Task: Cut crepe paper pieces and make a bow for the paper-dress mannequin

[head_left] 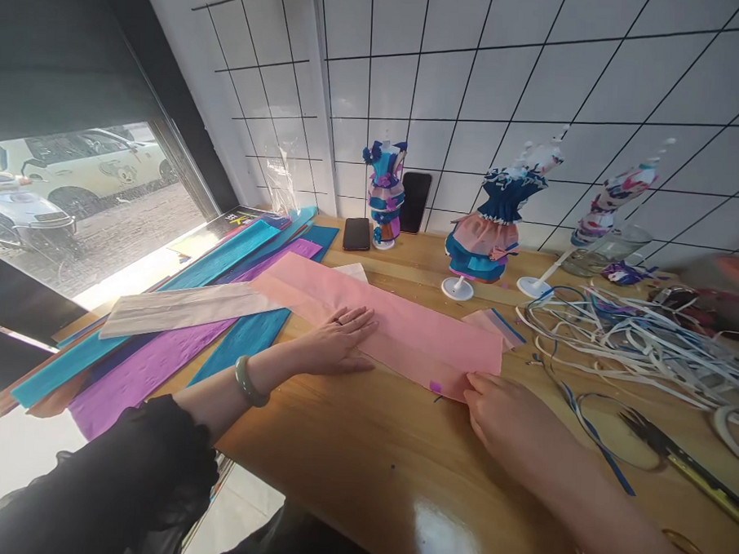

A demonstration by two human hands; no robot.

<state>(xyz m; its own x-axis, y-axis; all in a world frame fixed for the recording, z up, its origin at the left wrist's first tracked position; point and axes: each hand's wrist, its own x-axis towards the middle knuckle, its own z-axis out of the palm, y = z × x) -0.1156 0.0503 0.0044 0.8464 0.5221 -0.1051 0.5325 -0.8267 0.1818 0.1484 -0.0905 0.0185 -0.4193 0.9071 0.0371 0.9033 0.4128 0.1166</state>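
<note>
A long strip of pink crepe paper point(429, 319) lies slantwise across the table, its left end over other strips. My left hand point(337, 341) rests flat on it near the middle, fingers stretched out and close together, holding nothing. At the near right corner, my right hand point(498, 409) pinches the paper's edge between thumb and fingers. Beside that hand, a small purple scrap point(436, 387) shows on the strip's lower edge. A smaller pink piece with a blue edge point(507, 328) sticks out beyond the far right end.
Blue, purple and cream paper strips point(178, 308) pile up at the left. Behind stand small dress forms in paper dresses point(483, 225) and two dark phones point(357, 234). Tangled white and blue strips point(642, 346) and scissors point(662, 441) lie at the right. The table's front edge point(256, 470) is close.
</note>
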